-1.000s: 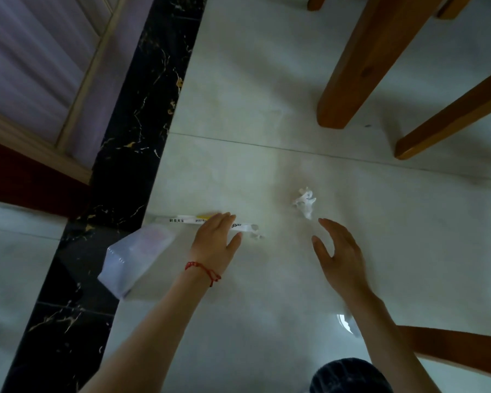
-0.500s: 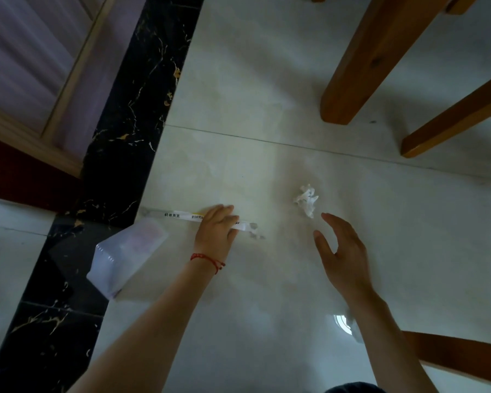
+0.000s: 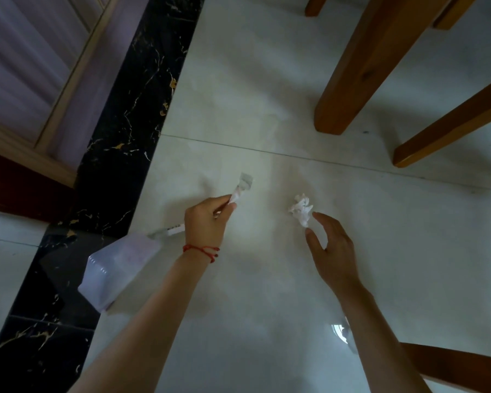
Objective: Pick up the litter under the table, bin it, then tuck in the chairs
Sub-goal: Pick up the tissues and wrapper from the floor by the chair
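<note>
My left hand (image 3: 209, 222), with a red string at the wrist, is closed on a long white paper wrapper (image 3: 240, 190). One end of the wrapper sticks up past my fingers and the other end trails out behind my wrist. A crumpled white tissue (image 3: 301, 209) lies on the pale floor tile. My right hand (image 3: 330, 245) hovers just right of it with fingers spread, the fingertips nearly touching the tissue.
A pale translucent plastic container (image 3: 116, 269) lies on its side left of my left forearm. Wooden furniture legs (image 3: 360, 69) stand at the upper right, and another wooden piece (image 3: 454, 367) lies at the lower right. A black marble strip (image 3: 119, 131) borders the tiles on the left.
My left hand has closed on the paper wrapper and lifted it off the floor, swinging it to a slant. My right hand has moved closer to the tissue.
</note>
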{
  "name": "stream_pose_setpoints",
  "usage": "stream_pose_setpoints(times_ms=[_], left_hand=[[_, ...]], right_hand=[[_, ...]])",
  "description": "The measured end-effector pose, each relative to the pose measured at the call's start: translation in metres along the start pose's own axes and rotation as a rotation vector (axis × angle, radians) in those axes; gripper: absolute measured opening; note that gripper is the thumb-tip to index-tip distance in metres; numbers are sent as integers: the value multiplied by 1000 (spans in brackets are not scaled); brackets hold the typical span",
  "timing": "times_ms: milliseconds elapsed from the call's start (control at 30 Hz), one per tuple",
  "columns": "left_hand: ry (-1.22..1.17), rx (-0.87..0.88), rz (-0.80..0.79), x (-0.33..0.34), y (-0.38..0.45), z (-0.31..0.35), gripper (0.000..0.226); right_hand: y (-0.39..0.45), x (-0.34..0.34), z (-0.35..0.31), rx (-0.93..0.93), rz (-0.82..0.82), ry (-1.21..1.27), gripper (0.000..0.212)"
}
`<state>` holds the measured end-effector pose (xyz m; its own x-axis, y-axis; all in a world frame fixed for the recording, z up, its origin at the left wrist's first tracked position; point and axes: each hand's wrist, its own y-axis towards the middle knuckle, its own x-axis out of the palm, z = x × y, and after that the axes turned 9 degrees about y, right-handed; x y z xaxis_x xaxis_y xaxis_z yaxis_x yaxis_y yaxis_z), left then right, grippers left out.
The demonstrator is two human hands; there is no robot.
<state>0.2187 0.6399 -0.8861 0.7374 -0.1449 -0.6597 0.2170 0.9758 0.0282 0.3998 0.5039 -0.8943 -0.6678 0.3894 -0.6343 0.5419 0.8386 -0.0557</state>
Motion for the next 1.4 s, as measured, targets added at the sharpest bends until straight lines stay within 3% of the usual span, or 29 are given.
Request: stream_pose_setpoints(times_ms=[200,400,600,900,1167,1300,1400], left_hand=[[-383,-309,6,-11,12,29,13],[-598,-515,-42,-18,11,32,13],[-518,-570,-107,-13,12,19,16],[-573,-687,-160,-13,9,26,19],[-551,-768,-250,-67,-19,65,9],[-518,-819,-265,-109,-33,95,28],[-496,-850,-283,-143,-42,120,25]], right_hand=[[29,8,5,4,9,-3,41],[49,24,20,-10,-152,-101,56],[53,38,21,-69,-22,-125,26],[43,27,-13,392,90,614,14],[2,-23,-91,580,45,881,13],[-16,-53,-145,646,40,915,13],[-28,-78,-186,651,21,913,14]])
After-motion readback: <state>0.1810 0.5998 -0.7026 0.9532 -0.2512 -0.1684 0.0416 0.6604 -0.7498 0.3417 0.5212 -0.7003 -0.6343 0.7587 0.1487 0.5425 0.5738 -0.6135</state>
